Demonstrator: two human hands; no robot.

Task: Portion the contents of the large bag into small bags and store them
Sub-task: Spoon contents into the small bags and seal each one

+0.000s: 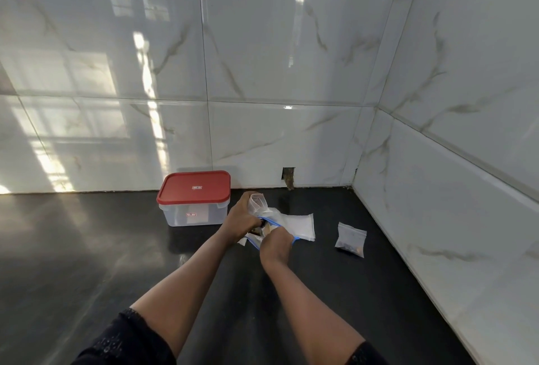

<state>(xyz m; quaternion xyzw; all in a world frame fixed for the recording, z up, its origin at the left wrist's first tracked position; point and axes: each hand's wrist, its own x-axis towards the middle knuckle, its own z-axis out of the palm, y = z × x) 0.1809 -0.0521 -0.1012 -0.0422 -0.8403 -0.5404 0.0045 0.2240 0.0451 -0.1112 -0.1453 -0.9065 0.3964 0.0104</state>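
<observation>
On the dark counter lies the large clear bag (pixel 269 220) with a blue zip edge, brown contents showing at its mouth. My left hand (pixel 240 219) grips a small clear bag (pixel 257 203), held upright above the large bag. My right hand (pixel 275 243) is at the large bag's open mouth, fingers curled into it; what they pinch is hidden. A stack of empty small bags (pixel 300 226) lies just right of the hands. One filled small bag (pixel 351 240) with brown pieces lies farther right.
A clear plastic box (pixel 194 210) with a red lid (pixel 194 186) shut on it stands left of the hands by the tiled wall. Marble-look walls meet in a corner at the right. A small hole (pixel 288 178) is in the back wall's base.
</observation>
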